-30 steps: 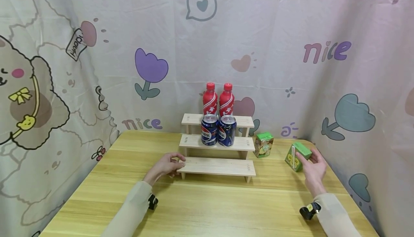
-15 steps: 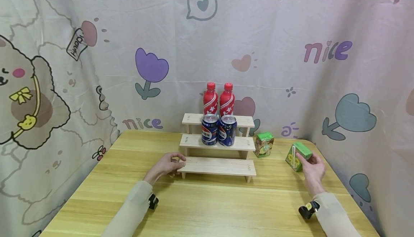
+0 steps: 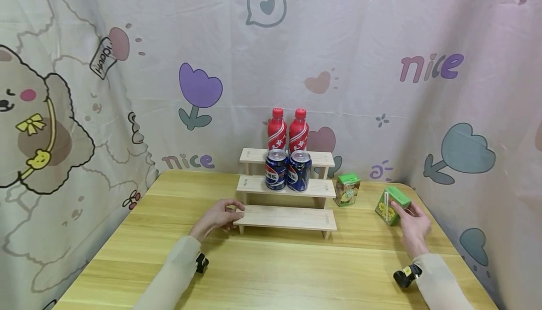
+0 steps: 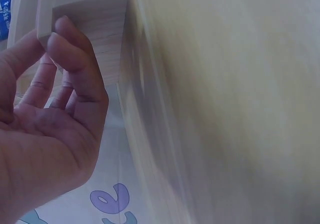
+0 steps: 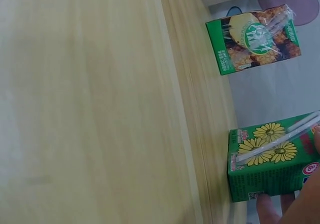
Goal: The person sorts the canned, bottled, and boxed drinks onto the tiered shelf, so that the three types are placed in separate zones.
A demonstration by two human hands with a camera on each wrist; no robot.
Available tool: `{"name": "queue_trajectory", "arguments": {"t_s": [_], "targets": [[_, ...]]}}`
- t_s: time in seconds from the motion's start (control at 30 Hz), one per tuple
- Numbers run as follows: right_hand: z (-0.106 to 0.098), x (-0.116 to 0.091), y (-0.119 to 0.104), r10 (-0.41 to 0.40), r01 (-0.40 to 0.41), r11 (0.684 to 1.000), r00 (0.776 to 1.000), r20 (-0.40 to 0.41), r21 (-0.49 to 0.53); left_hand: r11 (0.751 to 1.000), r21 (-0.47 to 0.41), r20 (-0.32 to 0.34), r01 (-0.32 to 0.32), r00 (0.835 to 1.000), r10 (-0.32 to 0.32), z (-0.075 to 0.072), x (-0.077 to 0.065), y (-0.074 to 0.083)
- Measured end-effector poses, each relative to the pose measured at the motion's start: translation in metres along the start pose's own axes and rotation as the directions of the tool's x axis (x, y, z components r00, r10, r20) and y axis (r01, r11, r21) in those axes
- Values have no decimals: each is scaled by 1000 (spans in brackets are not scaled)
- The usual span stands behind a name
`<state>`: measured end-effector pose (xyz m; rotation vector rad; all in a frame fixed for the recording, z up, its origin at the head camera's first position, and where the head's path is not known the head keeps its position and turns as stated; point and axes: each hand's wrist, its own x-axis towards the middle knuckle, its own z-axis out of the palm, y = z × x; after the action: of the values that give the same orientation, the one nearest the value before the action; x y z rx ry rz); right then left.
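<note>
My left hand (image 3: 217,216) pinches the left end of the lowest board of a three-step wooden display stand (image 3: 288,218). In the left wrist view the thumb and fingertips meet at the edge of that stand (image 4: 90,39). At the right side of the table, my right hand (image 3: 416,227) grips a green drink carton (image 3: 386,208) between thumb and fingers. Yellow flowers and a wrapped straw show on the carton (image 5: 267,176) in the right wrist view; its far side is hidden by the hand.
Two blue Pepsi cans (image 3: 276,172) stand on the middle step, and two red bottles (image 3: 298,131) on the top one. Right of the stand is another drink carton (image 3: 347,191) with a pineapple picture. A printed curtain (image 3: 254,65) hangs behind the wooden table (image 3: 271,272).
The head view has shifted slightly. Both hands keep their holds, and the cans, bottles and cartons stay where they were.
</note>
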<state>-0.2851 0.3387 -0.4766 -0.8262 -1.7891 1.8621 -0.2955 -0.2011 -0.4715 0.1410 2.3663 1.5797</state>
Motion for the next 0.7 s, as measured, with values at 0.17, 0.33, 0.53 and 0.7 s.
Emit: {"name": "queue_trajectory", "arguments": {"t_s": [0.17, 0.33, 0.53, 0.7], "targets": [[-2, -1, 0, -7, 6, 998, 1000, 11, 67, 1000, -8, 8, -5, 1000, 5, -1, 0, 0], [-4, -3, 0, 2, -4, 992, 1000, 21, 123, 1000, -15, 24, -23, 999, 23, -1, 0, 0], [0, -12, -6, -13, 11, 999, 997, 75, 33, 1000, -21, 19, -18, 1000, 18, -1, 0, -1], [4, -20, -10, -26, 25, 1000, 993, 113, 15, 1000, -19, 21, -20, 1000, 21, -1, 0, 0]]}}
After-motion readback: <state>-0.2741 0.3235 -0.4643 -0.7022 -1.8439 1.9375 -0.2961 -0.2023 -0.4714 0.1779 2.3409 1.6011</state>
